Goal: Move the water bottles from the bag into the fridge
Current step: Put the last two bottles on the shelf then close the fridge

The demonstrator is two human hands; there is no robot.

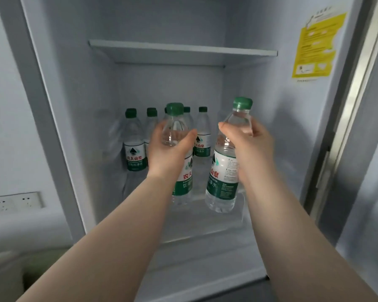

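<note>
Both my hands reach into the open fridge, each with a clear water bottle that has a green cap and a green-and-white label. My left hand grips the upper part of one bottle, which stands upright at the shelf's front. My right hand grips the other bottle near its shoulder; this one tilts slightly right, its base at or just above the glass shelf. Behind them several matching bottles stand in a row at the back. The bag is out of view.
An upper shelf spans the fridge above the bottles. A yellow sticker is on the right inner wall. The fridge door's edge is at the right. A wall socket sits on the left wall.
</note>
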